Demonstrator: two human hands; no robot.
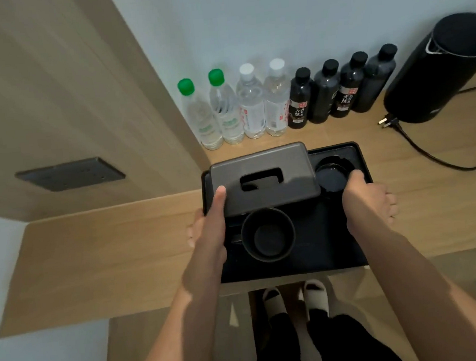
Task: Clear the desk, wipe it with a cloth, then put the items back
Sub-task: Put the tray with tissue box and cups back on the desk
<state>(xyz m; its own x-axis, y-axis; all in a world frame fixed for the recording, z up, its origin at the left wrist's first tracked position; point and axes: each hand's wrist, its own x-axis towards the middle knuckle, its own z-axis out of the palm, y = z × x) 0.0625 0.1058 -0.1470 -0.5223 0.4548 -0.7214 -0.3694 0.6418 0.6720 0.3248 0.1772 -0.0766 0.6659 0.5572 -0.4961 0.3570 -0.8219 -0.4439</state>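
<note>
From the head camera, the task looks barely begun or nearly finished; I cannot tell which, and no cloth shows. The left hand [209, 225] and right hand [366, 198] each grip a side of the black tray [336, 246], thumbs on top, at the tabletop's [108, 247] front edge. On the tray: one tissue box [262, 178], one mug [268, 235], one ashtray [332, 177]. Behind stand eight bottles [251, 105], four clear and four black, and one kettle [433, 71].
</note>
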